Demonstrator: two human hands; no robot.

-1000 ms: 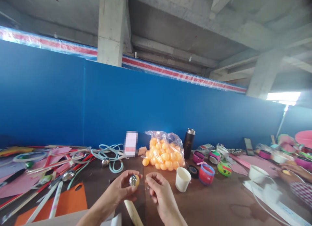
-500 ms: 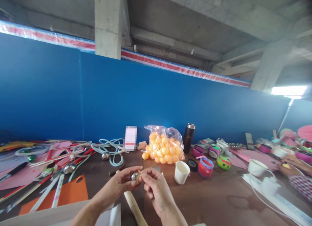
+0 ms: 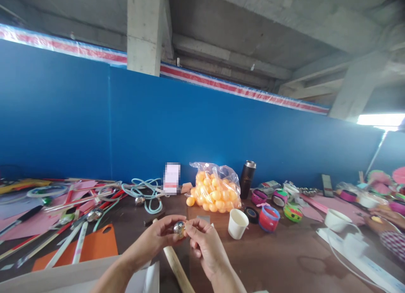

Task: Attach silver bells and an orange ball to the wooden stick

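A shiny silver metal ball (image 3: 179, 228) is held between the thumb and fingers of my left hand (image 3: 160, 233), in front of me above the table. My right hand (image 3: 205, 242) is closed in a pinch, its thumb and forefinger touching the ball's right side. Whatever lies between those fingertips is too small or hidden to make out. Under my hands lies a hammer with a pale wooden handle (image 3: 177, 268), its dark head partly covered by my left hand. A white paper cup (image 3: 238, 224) stands to the right of my right hand.
Behind my hands sit a clear bag of orange balls (image 3: 217, 194) and a black flask (image 3: 248, 179). Coloured sticks and an orange sheet (image 3: 95, 246) clutter the left, beyond a white box edge (image 3: 79, 267). On the right are a power strip (image 3: 354, 259) and a co-worker's hands (image 3: 384, 219).
The view has shifted slightly, so most things appear a little farther right. The ball has turned a little in my fingers, while both hands keep nearly the same pose.
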